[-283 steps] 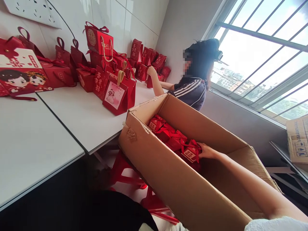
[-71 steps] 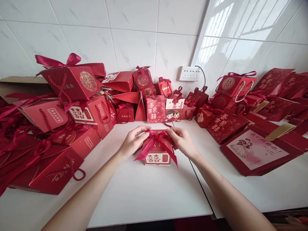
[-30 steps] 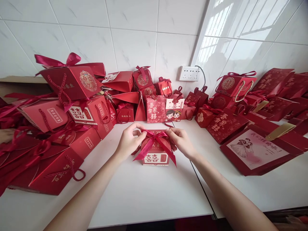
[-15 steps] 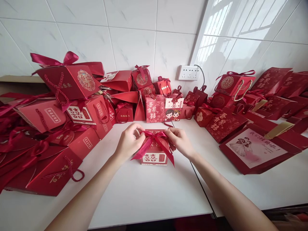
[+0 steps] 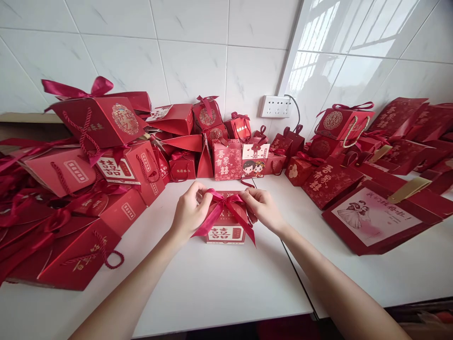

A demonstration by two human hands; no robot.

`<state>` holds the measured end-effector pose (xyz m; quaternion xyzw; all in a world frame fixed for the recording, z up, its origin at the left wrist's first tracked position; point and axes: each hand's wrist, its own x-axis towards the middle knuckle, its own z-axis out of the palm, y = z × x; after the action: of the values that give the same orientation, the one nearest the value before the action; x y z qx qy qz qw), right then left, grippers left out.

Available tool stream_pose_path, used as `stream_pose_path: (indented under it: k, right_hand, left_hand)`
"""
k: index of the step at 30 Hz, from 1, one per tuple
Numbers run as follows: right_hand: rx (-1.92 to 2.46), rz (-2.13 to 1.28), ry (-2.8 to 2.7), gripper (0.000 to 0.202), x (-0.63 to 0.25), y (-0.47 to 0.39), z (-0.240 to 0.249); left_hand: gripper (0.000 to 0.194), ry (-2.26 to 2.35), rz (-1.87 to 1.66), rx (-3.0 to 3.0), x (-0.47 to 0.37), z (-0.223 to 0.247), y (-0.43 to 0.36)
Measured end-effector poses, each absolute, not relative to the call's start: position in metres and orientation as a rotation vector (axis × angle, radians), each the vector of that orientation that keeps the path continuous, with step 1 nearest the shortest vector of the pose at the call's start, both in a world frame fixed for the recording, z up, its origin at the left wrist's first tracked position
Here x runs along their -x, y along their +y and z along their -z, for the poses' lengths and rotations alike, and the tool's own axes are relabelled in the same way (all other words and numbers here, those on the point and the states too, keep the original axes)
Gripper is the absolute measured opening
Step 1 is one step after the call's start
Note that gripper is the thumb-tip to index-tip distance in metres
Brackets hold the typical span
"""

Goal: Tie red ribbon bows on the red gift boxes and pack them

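Note:
A small red and cream gift box (image 5: 225, 233) stands on the white table (image 5: 212, 293) in front of me. Across its top lies a dark red satin ribbon (image 5: 238, 213) tied in a bow, its two tails hanging down over the near side. My left hand (image 5: 191, 210) pinches the left loop of the bow between thumb and fingers. On the other side, my right hand (image 5: 264, 208) pinches the right loop, its lower fingers partly hidden behind the box's right side. The knot sits in the middle between both hands.
Red gift boxes (image 5: 78, 255) are piled on the left, with more (image 5: 228, 160) along the tiled wall. On the right, a box with a couple's picture (image 5: 375, 215) lies near other boxes. A power strip (image 5: 275, 106) is on the wall. A seam divides the tabletop.
Almost nothing differs. Both hands keep hold of the bow's loops, with my left hand a touch closer to the knot; the view has shifted slightly.

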<state>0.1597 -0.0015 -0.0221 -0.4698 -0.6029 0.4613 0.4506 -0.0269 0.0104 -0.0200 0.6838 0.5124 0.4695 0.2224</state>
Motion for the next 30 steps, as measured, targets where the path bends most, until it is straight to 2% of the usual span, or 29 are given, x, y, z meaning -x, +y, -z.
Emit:
stream_pose_path:
  k: [6,12,17,23,27,30]
  right_hand:
    - [1.160,-1.131,-1.510,0.043,-0.160,-0.002,0.022]
    - [1.170,-1.134,-1.516,0.043,-0.161,-0.002,0.023]
    - [1.177,-1.126,-1.520,0.043,-0.161,-0.001,0.023]
    - [1.187,-1.119,-1.519,0.043,-0.161,-0.002,0.022]
    - [1.192,-1.089,-1.517,0.044,-0.162,-0.001,0.020]
    - [1.192,-1.082,-1.516,0.045,-0.163,0.000,0.020]
  left_hand:
    - [0.017,1.552,-1.246,-1.902,0.029,0.018,0.009]
    - [0.020,1.273,-1.235,-1.736,0.030,0.017,0.010]
    - [0.016,1.358,-1.196,-1.766,0.028,0.017,0.008]
    - [0.026,1.288,-1.203,-1.808,0.030,0.016,0.009]
    - [0.030,1.066,-1.039,-1.763,0.039,0.010,0.013]
    - [0.042,1.100,-0.947,-1.643,0.041,0.010,0.016]
